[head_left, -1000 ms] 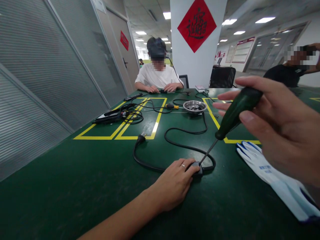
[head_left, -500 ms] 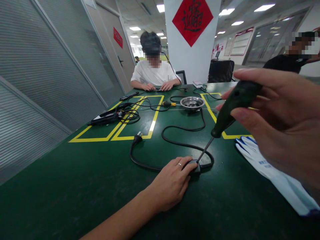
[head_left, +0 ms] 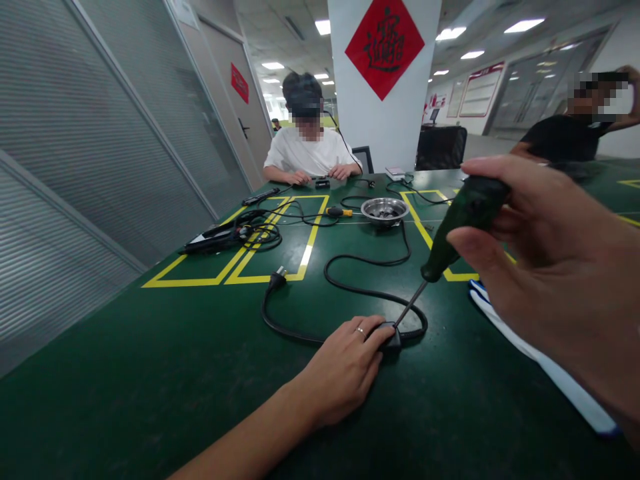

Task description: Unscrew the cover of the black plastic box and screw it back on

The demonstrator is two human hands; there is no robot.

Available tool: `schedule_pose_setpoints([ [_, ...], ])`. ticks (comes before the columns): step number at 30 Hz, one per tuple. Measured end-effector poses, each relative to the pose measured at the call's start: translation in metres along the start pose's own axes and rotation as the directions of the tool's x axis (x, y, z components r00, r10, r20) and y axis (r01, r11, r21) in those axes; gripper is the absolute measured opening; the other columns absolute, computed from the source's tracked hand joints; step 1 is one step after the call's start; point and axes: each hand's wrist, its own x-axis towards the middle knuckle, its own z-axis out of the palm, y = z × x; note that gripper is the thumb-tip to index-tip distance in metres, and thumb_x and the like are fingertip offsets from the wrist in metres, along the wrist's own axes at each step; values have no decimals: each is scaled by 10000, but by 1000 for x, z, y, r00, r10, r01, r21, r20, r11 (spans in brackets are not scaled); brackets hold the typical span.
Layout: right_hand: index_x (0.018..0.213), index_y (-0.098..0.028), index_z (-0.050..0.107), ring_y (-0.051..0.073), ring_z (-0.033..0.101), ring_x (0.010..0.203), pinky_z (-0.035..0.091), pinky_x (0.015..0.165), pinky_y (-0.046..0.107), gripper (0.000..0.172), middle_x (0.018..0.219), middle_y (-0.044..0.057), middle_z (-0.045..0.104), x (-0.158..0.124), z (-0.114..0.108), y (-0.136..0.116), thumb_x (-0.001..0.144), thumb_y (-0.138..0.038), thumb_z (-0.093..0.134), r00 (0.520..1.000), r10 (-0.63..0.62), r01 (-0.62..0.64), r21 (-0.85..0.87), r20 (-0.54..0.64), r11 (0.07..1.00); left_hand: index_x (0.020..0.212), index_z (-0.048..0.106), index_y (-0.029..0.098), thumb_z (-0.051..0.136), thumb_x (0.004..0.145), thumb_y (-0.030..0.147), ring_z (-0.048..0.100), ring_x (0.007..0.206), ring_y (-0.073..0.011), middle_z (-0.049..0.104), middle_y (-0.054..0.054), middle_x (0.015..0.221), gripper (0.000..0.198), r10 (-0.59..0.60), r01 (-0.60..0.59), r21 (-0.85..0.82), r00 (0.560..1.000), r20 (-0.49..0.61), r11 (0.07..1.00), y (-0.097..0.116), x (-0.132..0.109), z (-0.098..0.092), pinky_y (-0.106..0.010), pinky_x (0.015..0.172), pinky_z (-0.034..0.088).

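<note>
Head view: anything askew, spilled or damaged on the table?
No spill or visible damage. Two things look askew: the green screwdriver leans well off vertical at the small black box, and the black cable heap at left lies in loose loops across the yellow tape lines, untidy.

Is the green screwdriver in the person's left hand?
No, the right hand holds the green screwdriver, while the left hand rests on the small black box.

Dark-green screwdriver handle (head_left: 459, 217), black cord (head_left: 350, 288)
</note>
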Motion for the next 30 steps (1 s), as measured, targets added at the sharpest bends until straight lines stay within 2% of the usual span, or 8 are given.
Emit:
schedule_pose_setpoints([
  [3, 1309, -336, 487, 144, 630, 1046, 548, 921, 279, 452, 1248, -78, 592, -1, -4, -4, 871, -228, 514, 997, 7, -7, -6, 75, 1000, 1355, 374, 229, 407, 965, 178, 429, 1206, -229, 418, -60, 1382, 394, -2, 1, -8, 1000, -3, 1000, 0, 1, 0, -416, 1058, 375],
  [8, 1259, -335, 540, 101, 640, 946, 561, 830, 206, 450, 1174, -103, 621, -3, -4, -7, 826, -227, 598, 1000, -20, 19, -92, -2, 996, 1355, 374, 228, 408, 958, 162, 441, 1192, -241, 421, -72, 1378, 403, -5, 5, 1, 1000, 4, 1000, 2, 2, 0, -429, 1038, 386],
  [14, 1246, -346, 539, 158, 657, 971, 596, 844, 285, 570, 1146, -55, 636, -2, 5, -4, 713, -298, 733, 997, 78, -80, 163, 21, 983, 1355, 357, 211, 493, 938, 210, 425, 1229, -241, 448, -83, 1359, 439, -36, 34, -90, 999, -21, 995, -8, -7, -8, -428, 1075, 335],
  [18, 1228, -342, 557, 175, 627, 1074, 573, 925, 296, 534, 1204, -62, 618, 1, 2, -6, 723, -271, 718, 998, 51, -53, 88, 22, 995, 1292, 427, 234, 584, 904, 258, 513, 1088, -230, 549, -62, 1218, 420, -67, 63, -211, 998, -12, 976, -22, -12, -16, -403, 985, 409],
  [22, 1244, -306, 554, 189, 659, 1013, 580, 921, 289, 543, 1196, -35, 632, 1, -2, -8, 731, -192, 692, 994, 84, -95, 168, 73, 981, 1270, 456, 239, 622, 882, 248, 537, 1025, -220, 573, -59, 1163, 422, -84, 73, -286, 996, -26, 955, -27, -12, -18, -377, 923, 439],
  [25, 1145, -315, 619, 203, 672, 947, 597, 884, 335, 528, 1091, -36, 663, 0, -1, -8, 648, -228, 775, 994, 88, -80, 131, -58, 988, 1271, 465, 245, 647, 868, 246, 535, 1041, -220, 576, -53, 1166, 443, -82, 68, -298, 996, -34, 952, -27, -11, -17, -376, 933, 434],
  [27, 1172, -322, 606, 214, 657, 988, 574, 924, 382, 509, 1120, -32, 657, -1, 0, -7, 686, -269, 750, 990, 110, -102, 98, -88, 990, 1268, 475, 247, 658, 861, 253, 533, 1057, -224, 580, -53, 1168, 445, -81, 67, -296, 996, -37, 953, -27, -11, -16, -382, 947, 428],
  [30, 1270, -287, 543, 228, 642, 1036, 548, 961, 412, 516, 1172, 5, 649, -2, 0, -5, 769, -277, 667, 991, 128, -125, 90, -29, 988, 1267, 483, 242, 665, 857, 261, 529, 1067, -232, 585, -55, 1164, 449, -84, 70, -280, 996, -38, 957, -28, -12, -16, -394, 957, 424],
])
